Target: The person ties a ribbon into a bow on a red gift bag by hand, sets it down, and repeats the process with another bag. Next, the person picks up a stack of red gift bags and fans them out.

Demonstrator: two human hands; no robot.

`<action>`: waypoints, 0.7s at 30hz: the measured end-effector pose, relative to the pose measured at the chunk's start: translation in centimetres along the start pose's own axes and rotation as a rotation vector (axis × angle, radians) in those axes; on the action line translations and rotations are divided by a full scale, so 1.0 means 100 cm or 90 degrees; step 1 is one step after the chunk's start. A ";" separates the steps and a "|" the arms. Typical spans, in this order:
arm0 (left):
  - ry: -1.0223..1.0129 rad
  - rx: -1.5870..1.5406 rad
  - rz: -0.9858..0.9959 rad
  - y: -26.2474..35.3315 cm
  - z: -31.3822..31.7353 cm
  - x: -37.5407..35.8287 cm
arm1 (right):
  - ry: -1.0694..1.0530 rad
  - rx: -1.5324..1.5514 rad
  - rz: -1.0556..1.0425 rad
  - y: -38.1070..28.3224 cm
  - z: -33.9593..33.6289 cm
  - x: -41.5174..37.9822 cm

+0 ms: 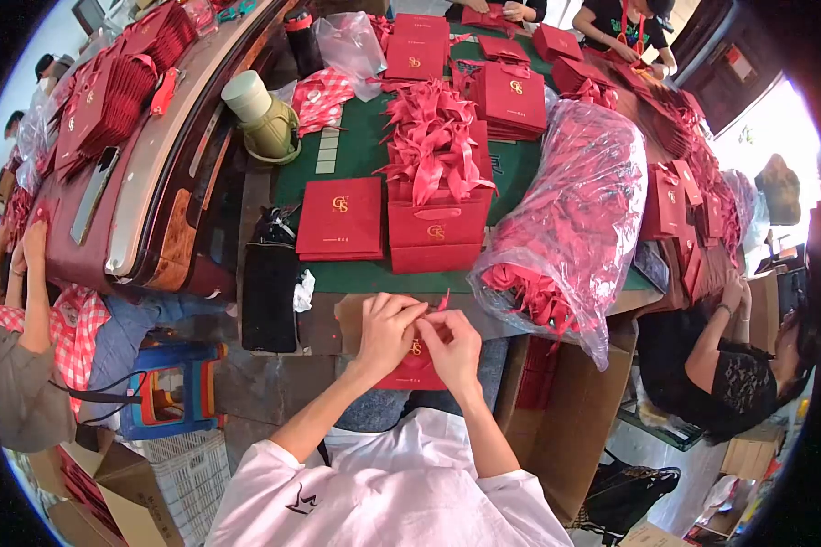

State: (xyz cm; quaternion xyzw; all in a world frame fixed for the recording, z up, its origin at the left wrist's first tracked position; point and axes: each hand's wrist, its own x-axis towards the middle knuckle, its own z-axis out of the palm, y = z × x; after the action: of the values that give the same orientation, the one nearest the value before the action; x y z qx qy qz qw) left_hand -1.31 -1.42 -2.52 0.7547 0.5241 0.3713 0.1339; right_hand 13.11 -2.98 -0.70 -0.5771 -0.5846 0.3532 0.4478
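Over my lap, at the table's near edge, is a red paper gift bag (412, 372) with a gold logo. My left hand (386, 334) is closed at the bag's upper edge, its fingers bent over the top. Opposite it, my right hand (453, 345) pinches at the same edge, thumb against fingers. Between the hands a short red ribbon end (444, 300) sticks up; which fingertips grip it is hidden. Just beyond stands a red bag (436, 239) filled with a heap of loose red ribbons (436, 137). Left of that lies a stack of flat red bags (340, 219).
A clear plastic sack of ribbons (570, 210) lies at the right, overhanging the table edge. A green thermos jug (263, 118) and a black pouch (270, 296) are on the left. An open cardboard box (579, 415) stands by my right leg. Other people sit around.
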 end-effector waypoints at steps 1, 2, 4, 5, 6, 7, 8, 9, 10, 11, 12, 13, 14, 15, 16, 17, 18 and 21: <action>0.003 0.005 0.009 0.003 0.000 -0.002 | -0.001 0.000 0.000 0.000 0.002 -0.001; 0.004 0.006 0.008 0.003 -0.001 -0.003 | -0.004 0.034 0.034 0.000 0.004 -0.001; -0.010 0.019 0.004 0.001 -0.001 -0.005 | -0.010 0.068 0.068 0.005 0.008 -0.002; -0.008 0.020 0.003 0.000 -0.002 -0.007 | -0.024 0.091 0.087 0.012 0.009 -0.003; -0.017 0.011 0.003 -0.002 -0.002 -0.008 | -0.038 0.114 0.105 0.016 0.010 -0.003; -0.026 0.002 0.004 -0.003 -0.002 -0.009 | -0.039 0.113 0.104 0.019 0.011 -0.002; -0.026 0.001 0.002 -0.004 -0.001 -0.010 | -0.047 0.139 0.123 0.022 0.011 -0.003; -0.029 -0.001 0.000 -0.004 -0.001 -0.010 | -0.055 0.164 0.143 0.024 0.011 -0.003; -0.032 -0.003 -0.003 -0.004 -0.001 -0.010 | -0.056 0.163 0.143 0.027 0.012 -0.002; -0.031 -0.003 -0.004 -0.004 -0.002 -0.011 | -0.051 0.204 0.149 0.029 0.013 -0.002; -0.039 -0.017 -0.008 -0.001 -0.006 -0.011 | -0.046 0.244 0.156 0.030 0.013 -0.001; -0.047 -0.032 -0.011 0.002 -0.009 -0.010 | -0.048 0.244 0.156 0.032 0.012 -0.001; -0.047 -0.032 -0.012 0.004 -0.015 -0.010 | -0.056 0.234 0.155 0.034 0.010 0.000; -0.038 -0.033 -0.024 0.008 -0.025 -0.009 | -0.064 0.224 0.155 0.035 0.008 0.000; -0.030 -0.035 -0.036 0.007 -0.032 -0.011 | -0.064 0.225 0.155 0.036 0.007 0.001; -0.033 -0.033 -0.051 -0.006 -0.029 -0.018 | -0.059 0.275 0.145 0.038 0.007 0.000; -0.034 -0.032 -0.051 -0.012 -0.032 -0.021 | -0.054 0.325 0.135 0.036 0.006 0.001; -0.105 0.035 -0.071 -0.024 -0.040 -0.028 | -0.105 0.274 0.141 0.027 -0.002 -0.002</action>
State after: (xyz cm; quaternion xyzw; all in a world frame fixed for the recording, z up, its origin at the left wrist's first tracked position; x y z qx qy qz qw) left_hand -6.29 -3.70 -2.34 0.7554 0.5628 0.2856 0.1762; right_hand 14.27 -2.93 -3.12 -0.4987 -0.4636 0.5622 0.4695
